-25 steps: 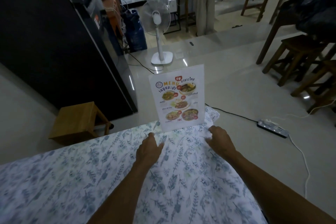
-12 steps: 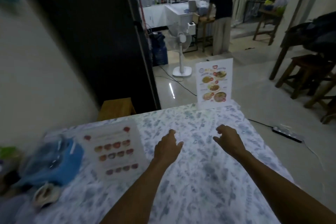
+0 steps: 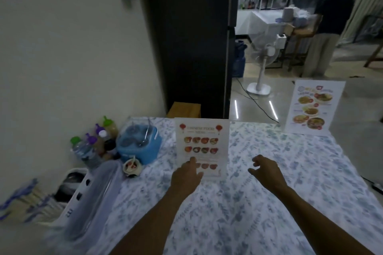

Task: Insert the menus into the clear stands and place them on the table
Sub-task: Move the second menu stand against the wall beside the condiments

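Menus are what I'm dealing with: the Chinese food menu (image 3: 202, 147) stands upright in the middle of the table (image 3: 310, 172), its sheet of dish photos facing me, and I cannot tell clearly whether it sits in a clear stand. My left hand (image 3: 186, 177) reaches to its lower left corner, fingertips over the bottom row of pictures; the fingers are loosely spread and clamped on nothing that I can see. My right hand (image 3: 267, 172) hovers just right of that menu, apart from it, fingers curled and parted, holding nothing. Far right, at the table's far edge, the second menu (image 3: 314, 107) stands upright in its clear stand. Left of the Chinese menu sits a blue container (image 3: 141, 147) with a clear lid, a small bowl (image 3: 132, 167) near it, and a cluster of bottles (image 3: 93, 145) against the wall. Beyond the table a white fan (image 3: 262, 64) stands on the floor, and a person (image 3: 325, 33) stands farther back.
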Action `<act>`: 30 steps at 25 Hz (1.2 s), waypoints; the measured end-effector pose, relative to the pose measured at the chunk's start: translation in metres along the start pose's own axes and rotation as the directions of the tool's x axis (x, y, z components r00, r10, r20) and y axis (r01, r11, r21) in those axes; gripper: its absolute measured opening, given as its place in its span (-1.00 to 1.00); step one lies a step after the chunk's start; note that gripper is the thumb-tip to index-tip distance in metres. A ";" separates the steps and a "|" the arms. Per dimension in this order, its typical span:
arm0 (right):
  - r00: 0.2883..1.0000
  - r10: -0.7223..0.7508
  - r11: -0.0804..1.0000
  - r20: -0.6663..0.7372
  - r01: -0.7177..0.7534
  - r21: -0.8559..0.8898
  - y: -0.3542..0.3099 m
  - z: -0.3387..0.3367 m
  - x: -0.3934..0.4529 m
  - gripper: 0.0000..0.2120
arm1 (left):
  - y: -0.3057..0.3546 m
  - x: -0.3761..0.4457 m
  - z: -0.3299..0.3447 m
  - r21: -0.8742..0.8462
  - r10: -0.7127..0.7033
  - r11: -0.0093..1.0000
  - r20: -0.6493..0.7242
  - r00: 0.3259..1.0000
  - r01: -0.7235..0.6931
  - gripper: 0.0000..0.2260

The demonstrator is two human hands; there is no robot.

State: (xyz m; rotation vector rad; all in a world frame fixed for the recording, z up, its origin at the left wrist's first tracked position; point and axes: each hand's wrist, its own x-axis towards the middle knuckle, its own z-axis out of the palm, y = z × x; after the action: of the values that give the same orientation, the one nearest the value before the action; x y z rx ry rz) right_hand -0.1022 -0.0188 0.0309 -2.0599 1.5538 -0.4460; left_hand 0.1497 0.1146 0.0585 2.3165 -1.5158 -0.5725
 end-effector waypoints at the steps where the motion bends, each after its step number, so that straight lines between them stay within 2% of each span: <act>1: 1.000 -0.010 1.000 0.022 0.010 -0.003 -0.006 0.008 0.003 -0.60 | -0.012 0.002 -0.004 -0.003 -0.021 1.000 -0.009 1.000 0.021 -0.58; 6: 0.988 -0.033 0.999 0.148 0.034 -0.006 -0.022 0.043 0.031 -0.57 | -0.045 0.027 -0.015 0.006 -0.140 0.990 -0.038 0.989 0.140 -0.58; 10: 0.952 -0.028 1.000 0.304 0.031 -0.004 -0.020 0.078 0.063 -0.50 | -0.064 0.058 -0.007 0.041 -0.265 0.963 -0.009 0.964 0.265 -0.57; 14: 0.895 -0.080 0.997 0.438 0.069 0.041 -0.016 0.104 0.082 -0.64 | -0.072 0.085 0.005 0.026 -0.314 0.949 0.027 0.949 0.314 -0.53; 18: 0.847 -0.082 0.996 0.526 0.086 0.017 -0.007 0.115 0.096 -0.72 | -0.077 0.102 0.024 -0.085 -0.279 0.956 0.046 0.959 0.282 -0.42; 21: 0.852 -0.083 0.995 0.517 0.096 0.001 -0.012 0.112 0.104 -0.72 | -0.084 0.114 0.025 -0.076 -0.251 0.965 0.025 0.968 0.252 -0.37; 25: 0.883 -0.086 0.996 0.462 0.091 0.010 -0.041 0.094 0.127 -0.70 | -0.068 0.137 -0.017 -0.053 -0.148 0.988 -0.001 0.989 0.148 -0.46; 28: 0.920 -0.067 0.998 0.387 0.069 0.010 -0.070 0.076 0.155 -0.74 | -0.068 0.174 -0.050 0.052 -0.095 0.994 -0.049 0.994 0.098 -0.41; 30: 0.938 -0.053 0.998 0.342 0.045 0.032 -0.091 0.065 0.176 -0.74 | -0.069 0.198 -0.071 0.029 -0.042 0.999 -0.031 0.999 0.043 -0.37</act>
State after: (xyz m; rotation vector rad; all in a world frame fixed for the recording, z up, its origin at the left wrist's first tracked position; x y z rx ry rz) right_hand 0.0555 -0.1544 0.0226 -2.0314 1.2848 -0.1107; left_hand 0.3108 -0.0377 0.0572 2.3737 -1.4738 -0.5265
